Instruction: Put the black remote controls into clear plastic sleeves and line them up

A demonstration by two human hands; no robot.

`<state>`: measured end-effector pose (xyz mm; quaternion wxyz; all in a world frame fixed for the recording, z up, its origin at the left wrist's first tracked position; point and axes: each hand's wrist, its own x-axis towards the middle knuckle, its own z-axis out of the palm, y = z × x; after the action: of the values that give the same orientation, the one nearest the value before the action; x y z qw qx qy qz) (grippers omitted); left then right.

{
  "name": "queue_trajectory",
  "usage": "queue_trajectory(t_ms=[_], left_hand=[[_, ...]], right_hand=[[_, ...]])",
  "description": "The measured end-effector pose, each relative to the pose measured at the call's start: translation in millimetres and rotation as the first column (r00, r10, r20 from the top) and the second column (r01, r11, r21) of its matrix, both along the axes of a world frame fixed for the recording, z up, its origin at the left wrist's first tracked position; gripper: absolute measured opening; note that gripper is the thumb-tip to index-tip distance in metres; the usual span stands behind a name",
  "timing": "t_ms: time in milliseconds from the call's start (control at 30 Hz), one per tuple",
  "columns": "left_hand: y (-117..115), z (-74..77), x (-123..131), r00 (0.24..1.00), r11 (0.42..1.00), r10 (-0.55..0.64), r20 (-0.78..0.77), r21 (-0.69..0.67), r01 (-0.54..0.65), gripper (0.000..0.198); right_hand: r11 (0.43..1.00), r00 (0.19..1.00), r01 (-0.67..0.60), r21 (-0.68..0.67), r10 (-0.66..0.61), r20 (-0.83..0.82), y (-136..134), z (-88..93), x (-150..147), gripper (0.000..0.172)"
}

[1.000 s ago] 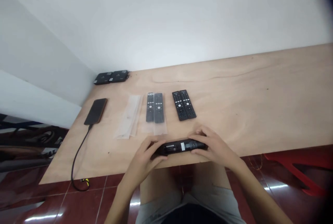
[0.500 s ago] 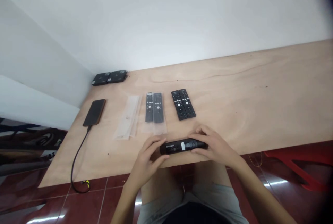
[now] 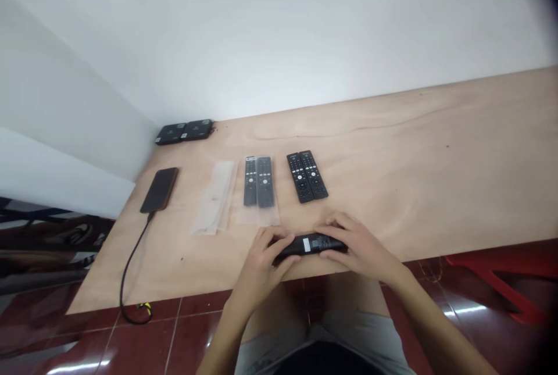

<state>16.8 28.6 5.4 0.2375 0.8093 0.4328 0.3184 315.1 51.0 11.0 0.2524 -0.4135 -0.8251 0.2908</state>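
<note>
Black remote control (image 3: 311,244), small white label (image 3: 306,244) unreadable, gripped by left hand (image 3: 261,264), right hand (image 3: 360,249)

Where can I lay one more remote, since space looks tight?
Widest bare patch: the plywood tabletop right of the two black remotes. Crowded: the sleeved remotes, the plastic sleeves beside them, and the left hand and right hand around the held remote.

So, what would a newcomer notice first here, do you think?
The black remote control stands out between the left hand and right hand, at the plywood table's near edge. Beyond it lie two pairs of remotes, one on clear plastic, and a phone sits at left.
</note>
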Motion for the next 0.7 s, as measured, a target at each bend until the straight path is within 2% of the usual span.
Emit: queue_trajectory(t_ms=[100,200,333,400,467,567,700], left_hand=[[-1.8,6.6,-11.0,0.998,0.998,0.057,-0.001,-0.008,-0.057,0.038],[1.0,13.6,-46.3,0.97,0.965,0.243,-0.004,0.098,-0.241,0.04],[17.4,16.1,-118.2,0.836,0.813,0.537,-0.112,0.334,-0.478,0.035],[27.6,14.0,-150.3,0.783,0.788,0.582,-0.22,0.392,-0.475,0.03],[35.7,11.5,-171.9,0.775,0.818,0.55,-0.312,0.388,-0.424,0.023],[39.6,11.8,-179.3,0.785,0.837,0.521,-0.335,0.378,-0.395,0.02],[27.5,25.1,-148.6,0.831,0.828,0.525,-0.185,0.337,-0.448,0.017]], right_hand=[[1.0,0.999,0.024,0.015,-0.024,-0.03,-1.2,-3.9,1.1,0.045],[0.998,0.996,0.067,0.014,-0.066,-0.052,-2.8,-7.2,1.2,0.04],[0.993,0.991,0.12,0.015,-0.118,-0.069,-4.3,-8.0,-0.1,0.033],[0.991,0.987,0.136,0.011,-0.135,-0.082,-4.4,-6.9,-0.3,0.03],[0.989,0.984,0.149,-0.002,-0.149,-0.099,-4.3,-5.1,0.1,0.028],[0.988,0.982,0.15,-0.045,-0.154,-0.113,-3.7,-2.7,0.7,0.029],[0.981,0.974,0.187,-0.053,-0.192,-0.118,-2.4,-2.7,0.1,0.031]])
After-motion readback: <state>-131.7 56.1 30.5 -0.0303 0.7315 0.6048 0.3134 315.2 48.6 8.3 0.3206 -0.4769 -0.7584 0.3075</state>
